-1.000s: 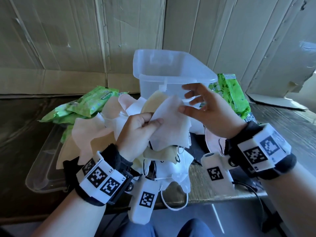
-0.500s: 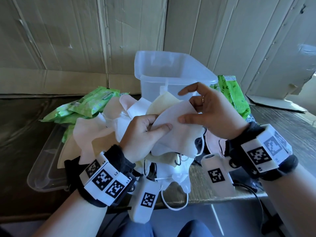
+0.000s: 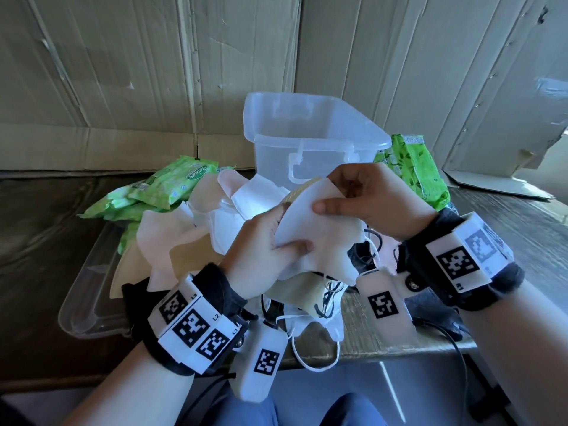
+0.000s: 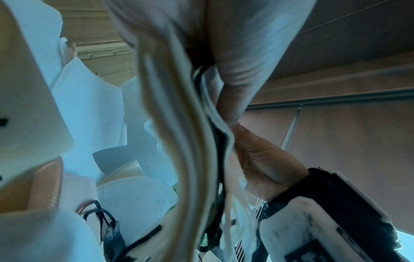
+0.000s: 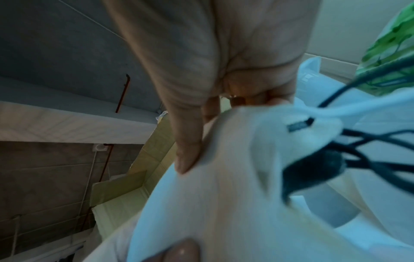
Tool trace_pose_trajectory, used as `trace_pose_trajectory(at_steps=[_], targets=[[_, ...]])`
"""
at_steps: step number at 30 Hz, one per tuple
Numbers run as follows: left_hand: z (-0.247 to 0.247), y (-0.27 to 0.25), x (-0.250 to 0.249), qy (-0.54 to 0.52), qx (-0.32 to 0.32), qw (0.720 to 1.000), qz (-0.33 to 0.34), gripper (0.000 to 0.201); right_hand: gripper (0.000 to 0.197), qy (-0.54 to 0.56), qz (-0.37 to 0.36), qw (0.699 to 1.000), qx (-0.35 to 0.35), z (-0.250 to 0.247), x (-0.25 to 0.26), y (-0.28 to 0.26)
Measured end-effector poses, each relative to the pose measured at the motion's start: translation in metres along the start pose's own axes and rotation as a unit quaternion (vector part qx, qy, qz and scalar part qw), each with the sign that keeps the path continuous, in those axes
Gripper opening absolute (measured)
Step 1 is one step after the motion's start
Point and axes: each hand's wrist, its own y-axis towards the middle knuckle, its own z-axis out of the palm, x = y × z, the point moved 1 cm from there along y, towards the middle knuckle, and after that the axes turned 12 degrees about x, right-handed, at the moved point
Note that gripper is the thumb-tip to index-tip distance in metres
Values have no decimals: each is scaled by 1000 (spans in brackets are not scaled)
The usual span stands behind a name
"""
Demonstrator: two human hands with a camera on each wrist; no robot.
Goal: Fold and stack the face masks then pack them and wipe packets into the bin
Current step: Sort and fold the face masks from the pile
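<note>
One clear plastic rectangular bin (image 3: 310, 139) stands at the far side of the desk (image 3: 362, 339); nothing shows through its walls. Green wipe packets lie in two groups: a cluster of green wipe packets (image 3: 159, 192) far left, count uncertain as they overlap, and one leaf-printed green wipe packet (image 3: 418, 167) just right of the bin. A loose heap of white and cream face masks (image 3: 190, 241) covers the desk centre; their number cannot be counted. A clear flat plastic lid (image 3: 89, 302) lies at near left, partly under the heap. Above the heap, the left hand (image 3: 264, 250) and right hand (image 3: 372, 201) both clamp one white folded face mask (image 3: 319, 238), thumbs on top, the left at its near-left edge, the right at its far corner.
</note>
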Motion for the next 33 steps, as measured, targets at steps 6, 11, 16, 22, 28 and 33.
trace_pose_trajectory(at_steps=[6, 11, 16, 22, 28, 33], targets=[[0, 1, 1, -27, -15, 998, 49, 90, 29, -77, -89, 990, -72, 0, 5, -10], [-3, 3, 0, -2, -48, 996, 70, 60, 34, -101, -100, 990, -15, 3, 7, -18], [-2, 1, -1, -47, -32, 997, 48, 29, 20, -127, -104, 986, -3, 11, 6, -24], [-2, 2, -1, -57, -45, 997, 5, 13, 27, -82, -60, 995, -9, 9, 2, -26], [-9, 7, 4, -165, -137, 976, -45, 10, 22, -88, -32, 955, -281, -18, -3, -30], [-3, 10, -14, -310, -98, 942, -90, 45, 10, -238, -79, 949, -193, 15, 7, -37]])
